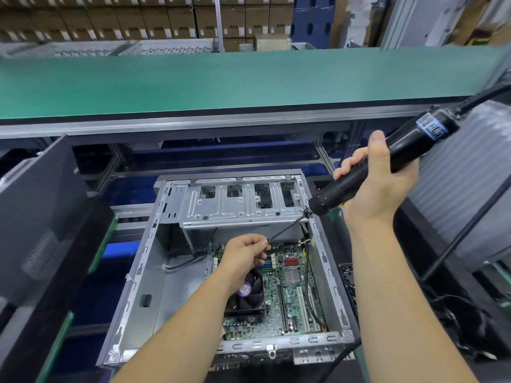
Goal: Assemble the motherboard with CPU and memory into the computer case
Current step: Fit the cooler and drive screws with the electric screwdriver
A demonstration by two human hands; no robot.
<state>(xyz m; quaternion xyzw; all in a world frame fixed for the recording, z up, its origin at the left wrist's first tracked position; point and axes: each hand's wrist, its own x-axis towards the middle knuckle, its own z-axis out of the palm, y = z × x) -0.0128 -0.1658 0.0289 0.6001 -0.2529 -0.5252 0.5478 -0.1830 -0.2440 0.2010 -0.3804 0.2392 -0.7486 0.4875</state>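
Green motherboard [293, 294], flat in the floor of the open computer case [143, 272], crowded toward its right wall; studded with small components, long black and white slots, a finned silver heatsink [292, 275] and a red block beside it. Square black CPU fan [250, 295] with a round purple label seated on the board's left part, partly hidden under the left forearm. Case of bare grey sheet metal, box-shaped, rims punched with slots, a perforated drive cage [237, 201] of stamped steel across the far end; thin black cables trailing over the bare floor panel at left. Left hand [243, 257] over the board's far edge, fingers curled, pinching the tip of the slim dark bit [287, 226] between thumb and fingertips. Right hand [378, 181] above the case's far right corner, wrapped round the black cylindrical electric screwdriver [387, 164], thumb laid along the barrel, tool slanted down to the left, a blue-and-white label near its upper end and a black cord running off the top. Beyond, a smooth green conveyor belt [221, 81] edged in aluminium; behind it, stacked brown cardboard boxes [110, 20]. Dark ribbed panels at both sides.
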